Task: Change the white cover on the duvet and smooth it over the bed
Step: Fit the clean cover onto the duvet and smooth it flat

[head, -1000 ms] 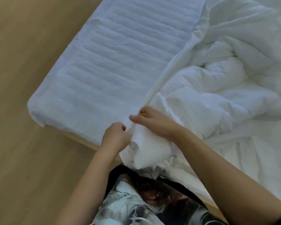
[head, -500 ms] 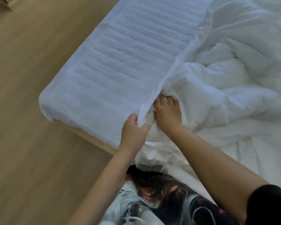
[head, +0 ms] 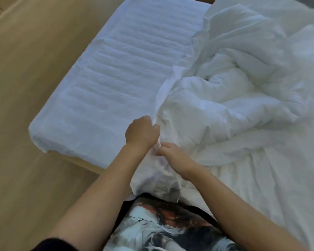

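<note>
Pinches the white cover [head: 170, 84] by its edge with right hand [head: 176, 158] fingertips, close to the body. Just beyond, grips the same edge in a curled left hand [head: 141, 133]. Farther on, lies rumpled with the bunched duvet [head: 225, 109] across the right side of the mattress [head: 116, 84].

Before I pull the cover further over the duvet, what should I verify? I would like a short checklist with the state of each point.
1. Left hand grips the cover edge: ok.
2. Right hand pinches the same edge, nearer the body: ok.
3. Duvet lies flat: not ok, it is bunched in a heap.
4. Mattress has a bare part on the left for spreading: ok.
5. Duvet corner sits in the cover's corner: cannot tell, hidden in the fabric.
</note>
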Available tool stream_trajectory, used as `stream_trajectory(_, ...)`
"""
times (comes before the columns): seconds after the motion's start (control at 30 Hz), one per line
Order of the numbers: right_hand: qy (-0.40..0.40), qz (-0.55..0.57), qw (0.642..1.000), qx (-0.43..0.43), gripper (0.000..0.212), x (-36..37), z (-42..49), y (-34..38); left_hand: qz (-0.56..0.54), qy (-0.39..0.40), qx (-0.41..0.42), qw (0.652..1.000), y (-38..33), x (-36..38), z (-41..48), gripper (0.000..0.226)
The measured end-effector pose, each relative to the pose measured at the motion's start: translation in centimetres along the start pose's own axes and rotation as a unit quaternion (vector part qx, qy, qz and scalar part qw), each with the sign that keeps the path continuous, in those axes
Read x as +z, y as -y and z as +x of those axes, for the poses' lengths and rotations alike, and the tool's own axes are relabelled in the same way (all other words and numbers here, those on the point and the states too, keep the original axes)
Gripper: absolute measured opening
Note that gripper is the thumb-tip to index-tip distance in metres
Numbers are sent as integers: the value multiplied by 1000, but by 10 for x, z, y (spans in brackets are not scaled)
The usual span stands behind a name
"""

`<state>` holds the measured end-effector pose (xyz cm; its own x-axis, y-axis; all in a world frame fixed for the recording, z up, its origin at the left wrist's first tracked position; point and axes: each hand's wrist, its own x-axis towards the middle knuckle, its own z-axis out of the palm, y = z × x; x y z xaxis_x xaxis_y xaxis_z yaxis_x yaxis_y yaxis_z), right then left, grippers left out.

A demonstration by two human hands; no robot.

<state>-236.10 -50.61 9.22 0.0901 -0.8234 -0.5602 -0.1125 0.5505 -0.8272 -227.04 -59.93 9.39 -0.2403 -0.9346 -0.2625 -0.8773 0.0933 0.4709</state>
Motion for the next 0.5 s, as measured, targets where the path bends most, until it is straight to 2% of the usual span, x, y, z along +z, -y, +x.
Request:
stream_trajectory(0.1, -24, -18, 999, -32, 28, -5, -9, 1, 51, 65, 0, 997, -19, -4, 28, 19)
stream_trajectory(0.17, -44, 0, 999, -30, 38, -13, -13, 3, -21, 100, -3, 995, -33, -8, 46, 14)
stream_trajectory(0.23, -96, 28, 995, -24, 37, -24, -10, 4, -125, 100, 29, 987, -49, -11, 57, 24)
stream_trajectory(0.33, -194, 176, 965, -9, 18, -43, 4, 14, -181, 102, 85, 974, -66, -15, 48, 32)
stream_trajectory(0.43, -227, 334, 915, -18, 23, -65, 27, 32, -181, 143, 124, 965, -60, -13, 31, 30)
stream_trajectory(0.5, -256, 337, 906, 15, 30, -79, 47, 49, -168, 169, 149, 960, -52, -15, 23, 26)
